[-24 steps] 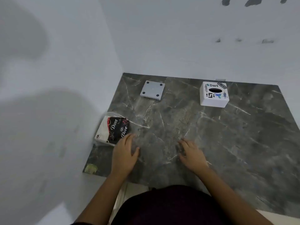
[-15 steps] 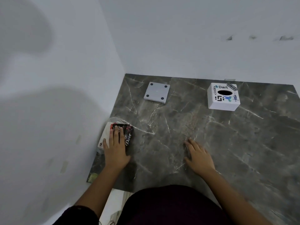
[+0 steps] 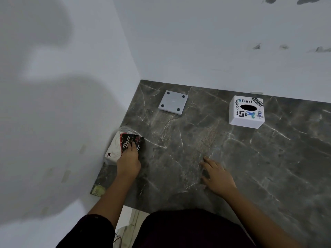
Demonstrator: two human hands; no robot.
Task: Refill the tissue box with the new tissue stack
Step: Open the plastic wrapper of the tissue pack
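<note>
since 0.8 s ago our left hand (image 3: pixel 128 162) has left the bare worktop (image 3: pixel 232 158) and moved onto the new tissue stack (image 3: pixel 123 145), a wrapped dove pack lying at the left edge of the worktop, against the wall. half a second ago the fingers lay flat along the pack; now they curl over its near edge, so we judge the grip is closing on the pack, though we cannot tell whether it is fully clamped. the pack is not yet lifted. our right hand (image 3: pixel 217 176) remains flat on the worktop, fingers spread, holding nothing. the tissue box (image 3: pixel 246 111) stands at the far right, well apart from the pack, its slot empty. its base plate (image 3: pixel 173 102) lies separately at the far centre. we judge the task to be at pickup; unwrapping and loading remain.
</note>
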